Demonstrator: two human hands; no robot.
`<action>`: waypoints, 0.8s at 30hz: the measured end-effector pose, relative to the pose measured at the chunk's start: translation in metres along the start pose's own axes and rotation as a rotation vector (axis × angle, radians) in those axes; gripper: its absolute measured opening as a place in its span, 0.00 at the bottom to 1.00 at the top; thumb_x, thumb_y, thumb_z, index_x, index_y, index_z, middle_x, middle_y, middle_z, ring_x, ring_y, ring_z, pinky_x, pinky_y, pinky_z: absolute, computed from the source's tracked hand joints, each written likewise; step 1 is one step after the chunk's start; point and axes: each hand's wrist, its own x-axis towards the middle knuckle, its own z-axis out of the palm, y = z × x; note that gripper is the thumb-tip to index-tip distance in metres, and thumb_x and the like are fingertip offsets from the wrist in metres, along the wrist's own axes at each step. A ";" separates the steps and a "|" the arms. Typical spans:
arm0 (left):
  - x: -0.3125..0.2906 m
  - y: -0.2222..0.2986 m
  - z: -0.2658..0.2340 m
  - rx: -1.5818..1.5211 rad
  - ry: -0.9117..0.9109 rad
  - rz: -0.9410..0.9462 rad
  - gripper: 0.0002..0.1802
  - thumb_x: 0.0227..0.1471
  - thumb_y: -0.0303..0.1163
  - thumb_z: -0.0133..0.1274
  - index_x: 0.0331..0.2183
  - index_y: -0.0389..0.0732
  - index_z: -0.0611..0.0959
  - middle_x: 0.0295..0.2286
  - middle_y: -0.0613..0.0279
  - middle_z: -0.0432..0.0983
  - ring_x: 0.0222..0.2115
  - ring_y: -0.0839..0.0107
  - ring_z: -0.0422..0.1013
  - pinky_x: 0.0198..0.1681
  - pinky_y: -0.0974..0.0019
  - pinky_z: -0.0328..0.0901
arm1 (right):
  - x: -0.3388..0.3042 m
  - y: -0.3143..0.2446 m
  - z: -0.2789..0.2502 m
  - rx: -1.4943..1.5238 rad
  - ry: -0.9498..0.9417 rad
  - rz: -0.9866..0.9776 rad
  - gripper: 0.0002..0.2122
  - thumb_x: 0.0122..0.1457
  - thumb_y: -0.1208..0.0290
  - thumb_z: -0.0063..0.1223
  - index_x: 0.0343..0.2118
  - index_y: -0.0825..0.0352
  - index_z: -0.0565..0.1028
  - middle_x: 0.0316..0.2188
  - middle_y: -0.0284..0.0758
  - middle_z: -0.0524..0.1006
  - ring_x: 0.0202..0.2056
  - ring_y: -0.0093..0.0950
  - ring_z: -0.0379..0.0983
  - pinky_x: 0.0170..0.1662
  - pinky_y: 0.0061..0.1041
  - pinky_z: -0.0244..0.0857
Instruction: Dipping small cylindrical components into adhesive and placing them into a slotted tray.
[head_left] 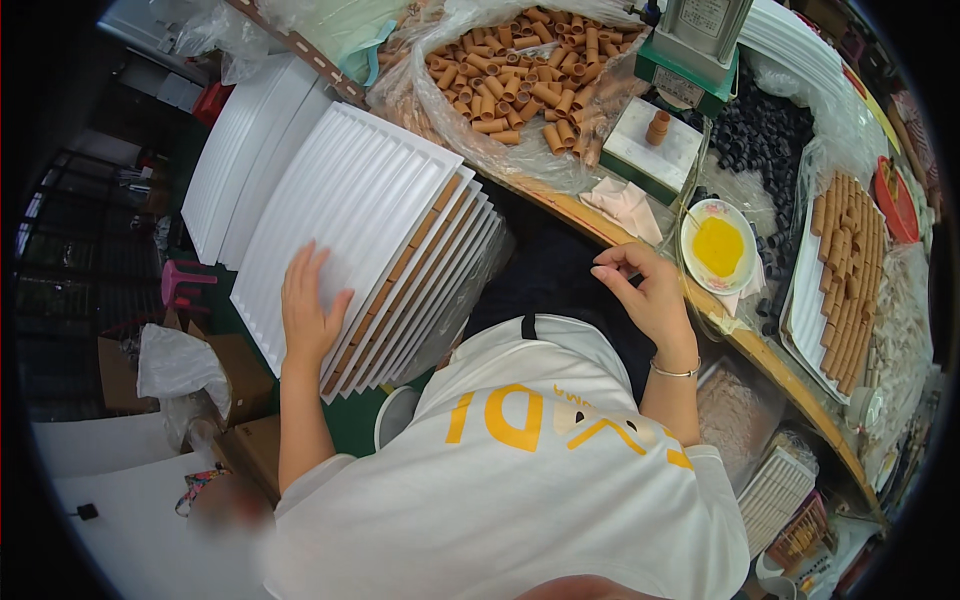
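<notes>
My left hand (308, 312) lies with fingers spread on the top white ridged tray (365, 165) of a tall stack, and nothing shows in its grasp. Brown tubes (400, 275) show in rows along the side of the stack, under the top tray. My right hand (642, 298) hovers by the bench edge, thumb and forefinger drawn close together; whether something small is between them I cannot make out. Near it stand a plate of yellow liquid (718, 248) and a green press (690, 75) whose pale base plate (630, 150) carries one upright brown piece (657, 127).
Loose brown tubes (530, 75) fill a plastic-lined heap at the back. Small black parts (760, 140) are piled right of the press. Another tray (805, 315) holds brown tubes in rows. A crumpled tissue (622, 207) lies on the bench edge (560, 208). A pink stool (187, 285) stands left.
</notes>
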 end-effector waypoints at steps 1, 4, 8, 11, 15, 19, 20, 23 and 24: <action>0.014 -0.004 0.007 -0.001 -0.005 0.007 0.28 0.49 0.38 0.59 0.52 0.42 0.74 0.55 0.46 0.64 0.56 0.47 0.60 0.58 0.51 0.55 | -0.001 0.001 -0.003 0.003 0.012 0.016 0.08 0.52 0.73 0.63 0.32 0.71 0.78 0.23 0.31 0.76 0.24 0.20 0.67 0.30 0.19 0.64; 0.039 -0.020 0.031 0.026 -0.152 -0.084 0.36 0.53 0.43 0.54 0.61 0.47 0.64 0.63 0.47 0.50 0.64 0.46 0.45 0.63 0.43 0.41 | -0.004 0.002 -0.011 0.006 0.043 0.051 0.08 0.51 0.73 0.63 0.32 0.71 0.78 0.23 0.31 0.76 0.24 0.20 0.66 0.31 0.18 0.64; 0.058 -0.020 0.048 0.016 -0.300 -0.158 0.36 0.55 0.44 0.53 0.62 0.51 0.62 0.64 0.46 0.46 0.65 0.45 0.39 0.63 0.37 0.36 | -0.012 0.009 -0.021 0.019 0.120 0.119 0.08 0.51 0.74 0.63 0.32 0.71 0.78 0.24 0.32 0.76 0.24 0.20 0.66 0.30 0.18 0.63; 0.061 -0.024 0.048 0.038 -0.301 -0.158 0.36 0.55 0.44 0.53 0.62 0.53 0.62 0.64 0.46 0.45 0.65 0.45 0.39 0.63 0.37 0.36 | -0.008 0.003 -0.030 0.008 0.151 0.119 0.07 0.51 0.75 0.63 0.32 0.72 0.78 0.24 0.32 0.76 0.24 0.19 0.67 0.30 0.18 0.63; 0.101 -0.014 0.028 0.142 -0.335 -0.051 0.28 0.54 0.44 0.54 0.55 0.47 0.71 0.58 0.46 0.58 0.61 0.45 0.51 0.61 0.39 0.44 | -0.016 0.002 -0.049 -0.046 0.271 0.077 0.06 0.52 0.76 0.62 0.31 0.71 0.78 0.24 0.32 0.77 0.24 0.19 0.67 0.30 0.18 0.63; 0.194 0.038 0.026 -0.044 -0.196 0.184 0.16 0.53 0.37 0.56 0.42 0.39 0.80 0.41 0.51 0.77 0.44 0.58 0.73 0.46 0.55 0.66 | -0.029 0.013 -0.079 -0.176 0.477 0.132 0.05 0.53 0.77 0.60 0.31 0.71 0.78 0.24 0.32 0.77 0.23 0.19 0.67 0.30 0.18 0.63; 0.214 0.060 0.036 -0.225 -0.189 0.134 0.12 0.52 0.32 0.57 0.38 0.38 0.81 0.33 0.55 0.79 0.32 0.62 0.76 0.32 0.61 0.68 | -0.029 0.014 -0.089 -0.235 0.546 0.140 0.04 0.53 0.77 0.60 0.31 0.71 0.78 0.23 0.32 0.77 0.23 0.19 0.67 0.30 0.18 0.63; 0.282 0.083 0.090 -0.363 -0.222 0.232 0.10 0.53 0.32 0.56 0.36 0.38 0.79 0.30 0.55 0.79 0.29 0.59 0.75 0.30 0.58 0.67 | -0.020 0.030 -0.122 -0.356 0.716 0.179 0.04 0.54 0.75 0.59 0.30 0.70 0.78 0.22 0.33 0.77 0.22 0.20 0.68 0.29 0.19 0.63; 0.302 0.085 0.113 -0.315 -0.250 0.248 0.09 0.52 0.32 0.56 0.35 0.38 0.77 0.28 0.55 0.78 0.28 0.56 0.75 0.31 0.57 0.67 | -0.016 0.038 -0.134 -0.361 0.761 0.207 0.04 0.55 0.74 0.59 0.30 0.69 0.78 0.22 0.34 0.77 0.22 0.20 0.69 0.29 0.20 0.64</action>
